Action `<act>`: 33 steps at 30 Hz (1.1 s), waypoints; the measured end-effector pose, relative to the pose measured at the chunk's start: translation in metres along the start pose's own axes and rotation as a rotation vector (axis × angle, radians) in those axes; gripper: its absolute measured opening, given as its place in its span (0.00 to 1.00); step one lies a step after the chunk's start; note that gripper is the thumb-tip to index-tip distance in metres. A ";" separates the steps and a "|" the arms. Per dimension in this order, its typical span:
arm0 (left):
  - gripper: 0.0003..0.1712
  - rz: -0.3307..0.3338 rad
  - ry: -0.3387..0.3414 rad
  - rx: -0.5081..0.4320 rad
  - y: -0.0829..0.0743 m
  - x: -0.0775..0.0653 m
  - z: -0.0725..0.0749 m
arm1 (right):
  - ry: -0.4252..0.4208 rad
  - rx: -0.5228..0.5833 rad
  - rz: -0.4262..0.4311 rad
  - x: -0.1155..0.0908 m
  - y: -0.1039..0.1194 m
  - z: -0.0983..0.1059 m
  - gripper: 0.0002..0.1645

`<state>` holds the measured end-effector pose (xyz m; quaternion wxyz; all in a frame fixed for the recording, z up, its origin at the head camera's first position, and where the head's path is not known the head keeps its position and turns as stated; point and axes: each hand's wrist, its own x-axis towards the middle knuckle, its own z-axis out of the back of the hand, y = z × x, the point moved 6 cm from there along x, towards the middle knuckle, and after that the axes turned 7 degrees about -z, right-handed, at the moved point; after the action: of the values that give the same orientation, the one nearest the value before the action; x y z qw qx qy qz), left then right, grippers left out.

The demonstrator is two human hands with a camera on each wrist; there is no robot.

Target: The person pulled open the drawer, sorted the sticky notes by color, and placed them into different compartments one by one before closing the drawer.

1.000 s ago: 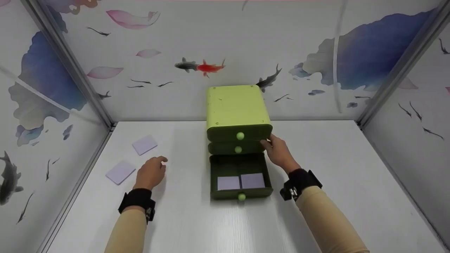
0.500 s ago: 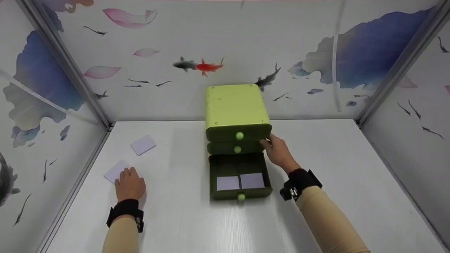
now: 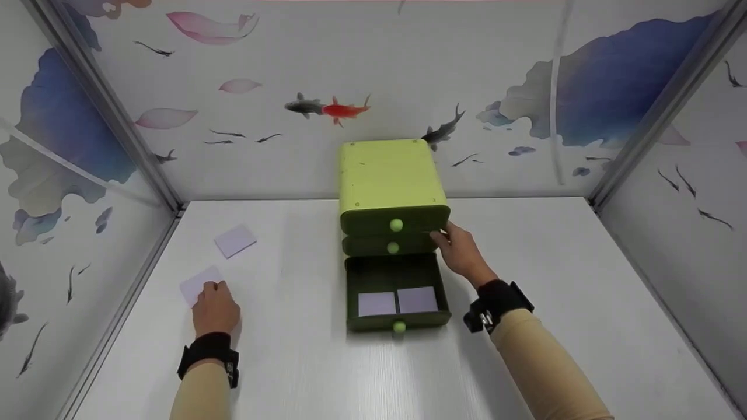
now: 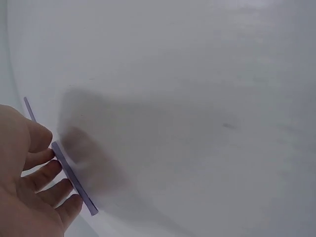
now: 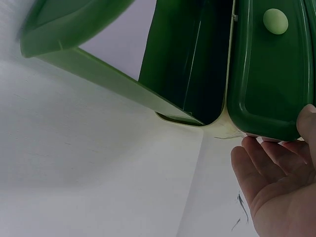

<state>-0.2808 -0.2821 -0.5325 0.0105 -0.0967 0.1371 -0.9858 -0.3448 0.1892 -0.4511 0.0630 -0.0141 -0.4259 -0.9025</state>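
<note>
My left hand point(image 3: 216, 309) is at the near edge of a lavender pad of paper point(image 3: 198, 282), holding it at that edge. In the left wrist view the fingertips point(image 4: 73, 205) line the edge of the pad. A second lavender pad point(image 3: 235, 241) lies farther back. My right hand point(image 3: 462, 252) holds the right side of a green drawer cabinet point(image 3: 391, 172). Its thumb rests on the edge of the middle drawer point(image 3: 367, 246), and its fingers lie against the side. The bottom drawer point(image 3: 385, 271) is pulled out, with two lavender pads point(image 3: 417, 300) side by side at its front.
The cabinet stands at the back of a white table point(image 3: 292, 350), near the wall point(image 3: 262, 157). Printed walls with metal corner posts point(image 3: 117, 116) enclose the table. The round bottom drawer knob point(image 3: 399, 327) points toward me.
My left hand has moved left and nearer, onto the near-left pad. That pad has turned and shifted slightly to the right. My right hand stays on the cabinet.
</note>
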 end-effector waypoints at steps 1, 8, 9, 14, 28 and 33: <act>0.17 0.004 0.001 0.002 0.000 0.000 0.000 | 0.001 0.003 -0.001 0.000 0.000 0.000 0.24; 0.08 -0.044 0.070 0.017 -0.010 0.008 0.006 | -0.009 0.004 0.004 0.001 0.000 0.002 0.23; 0.07 -0.055 0.078 0.014 -0.010 0.010 0.006 | -0.012 0.001 0.009 0.001 0.001 0.002 0.23; 0.09 -0.064 0.095 -0.026 -0.011 0.014 0.006 | -0.018 -0.012 0.016 0.000 0.001 0.002 0.23; 0.29 -0.050 0.289 -0.060 -0.001 0.001 0.002 | -0.002 -0.028 0.020 0.000 0.000 -0.001 0.23; 0.31 -0.032 0.316 -0.098 -0.002 0.002 0.004 | -0.010 -0.024 0.031 -0.001 0.000 0.000 0.23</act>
<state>-0.2824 -0.2816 -0.5273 -0.0316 0.0572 0.1834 -0.9809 -0.3434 0.1891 -0.4511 0.0747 -0.0258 -0.4150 -0.9064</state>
